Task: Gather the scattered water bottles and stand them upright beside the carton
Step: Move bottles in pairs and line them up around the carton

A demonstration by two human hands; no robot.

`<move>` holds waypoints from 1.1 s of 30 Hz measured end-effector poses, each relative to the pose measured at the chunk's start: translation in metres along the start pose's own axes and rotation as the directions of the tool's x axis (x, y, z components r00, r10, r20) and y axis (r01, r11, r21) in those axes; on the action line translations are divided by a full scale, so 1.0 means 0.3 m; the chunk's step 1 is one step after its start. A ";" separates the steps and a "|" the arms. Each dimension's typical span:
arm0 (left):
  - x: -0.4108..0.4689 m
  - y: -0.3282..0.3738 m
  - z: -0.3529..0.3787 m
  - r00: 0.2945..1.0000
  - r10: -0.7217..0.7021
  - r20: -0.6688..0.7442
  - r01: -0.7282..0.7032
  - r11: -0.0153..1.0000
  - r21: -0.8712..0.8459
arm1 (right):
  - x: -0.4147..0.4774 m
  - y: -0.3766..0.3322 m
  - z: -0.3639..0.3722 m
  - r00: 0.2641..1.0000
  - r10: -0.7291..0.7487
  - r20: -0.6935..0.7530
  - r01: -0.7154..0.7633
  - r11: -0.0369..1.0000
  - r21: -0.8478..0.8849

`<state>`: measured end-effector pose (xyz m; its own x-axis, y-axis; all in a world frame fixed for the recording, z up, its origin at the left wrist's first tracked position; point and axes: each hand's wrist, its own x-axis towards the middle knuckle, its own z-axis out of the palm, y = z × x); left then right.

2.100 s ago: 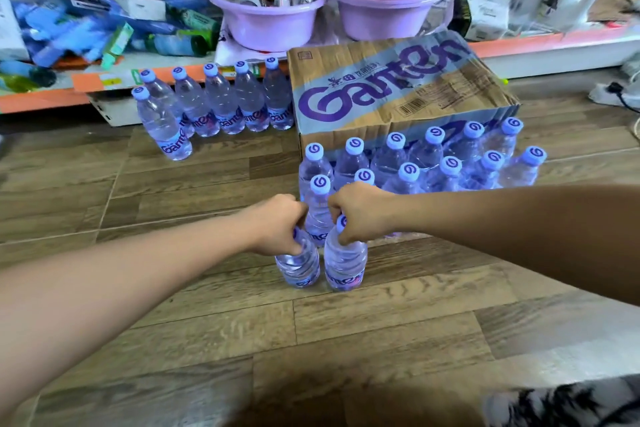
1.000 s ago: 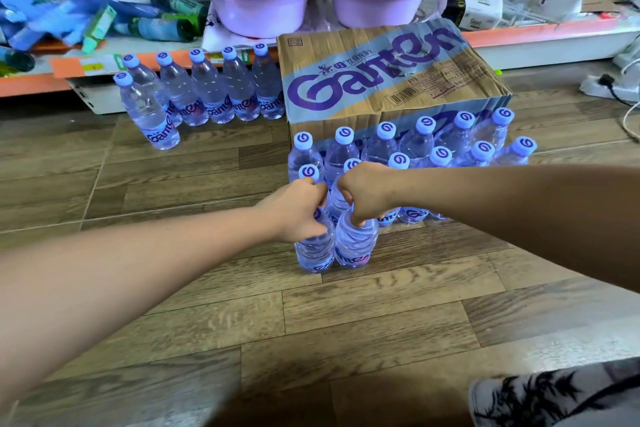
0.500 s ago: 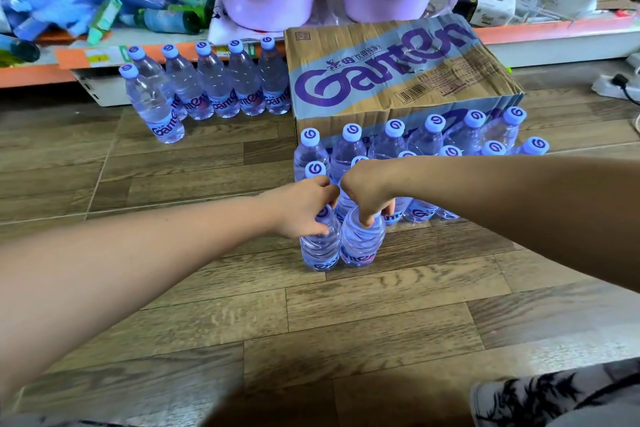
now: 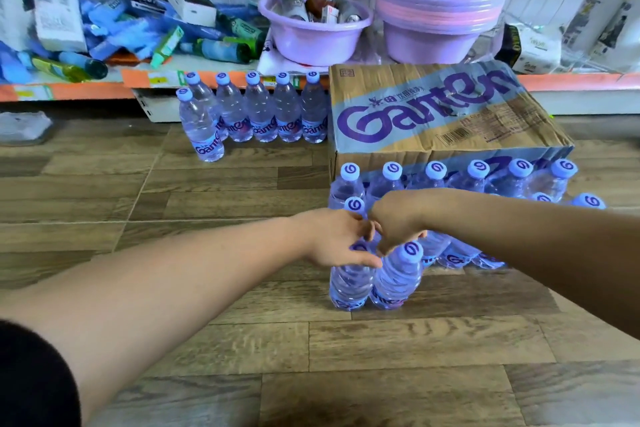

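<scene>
Water bottles [image 4: 431, 184] stand in rows just beyond the hands, against the front face of the carton [image 4: 433, 107]. Two more stand upright directly beneath the hands on the floor [image 4: 242, 340], touching each other and just in front of those rows: the left front bottle [image 4: 349, 284] and the right front bottle [image 4: 396, 279].

The left hand [image 4: 332, 239] brackets the neck of the left front bottle, thumb below and fingers above, with the cap showing between them. The right hand [image 4: 398, 218] sits just above the right front bottle with fingers curled. That cap is fully exposed, and whether the fingertips touch the neck cannot be told.

Handling, as judged: the bottles appear full, so each should be moderately heavy. The clear walls look thin and smooth, likely to dent under a squeeze and to slip in a loose grip. Take hold at the stiff neck under the cap. The narrow base suggests easy tipping, so seat each bottle squarely before letting go.

Beyond and to the left of the left hand, a further group of bottles [image 4: 259, 114] stands upright beside the carton, below a cluttered shelf [image 4: 86, 90].
</scene>
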<state>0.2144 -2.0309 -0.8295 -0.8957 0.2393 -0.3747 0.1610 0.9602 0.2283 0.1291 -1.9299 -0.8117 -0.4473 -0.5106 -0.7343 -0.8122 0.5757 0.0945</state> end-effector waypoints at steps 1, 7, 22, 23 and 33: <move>-0.007 -0.019 -0.013 0.999 -0.018 -0.043 0.017 1.000 -0.005 | 0.010 -0.009 -0.033 1.000 -0.005 -0.022 0.005 1.000 0.014; -0.074 -0.217 -0.081 0.940 -0.090 -0.328 0.158 0.969 0.188 | 0.100 -0.079 -0.224 0.920 0.007 -0.393 0.026 0.997 0.079; -0.159 -1.076 -0.136 0.661 -0.578 -0.479 0.585 0.797 -0.155 | 0.662 -0.410 -0.652 0.795 -0.118 -0.595 0.243 0.961 0.134; -0.143 -1.106 -0.132 0.662 -0.579 -0.477 0.591 0.794 -0.143 | 0.698 -0.430 -0.679 0.787 -0.129 -0.603 0.247 0.962 0.118; 0.021 -1.329 -0.145 0.633 -0.602 -0.487 0.595 0.781 -0.191 | 0.934 -0.506 -0.895 0.752 -0.190 -0.631 0.147 0.982 -0.120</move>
<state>0.1265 -2.4184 -0.8839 -0.8658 -0.4965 0.0628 -0.4865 0.8644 0.1271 0.0266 -2.3318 -0.8514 -0.4186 -0.8964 -0.1458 -0.9082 0.4134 0.0660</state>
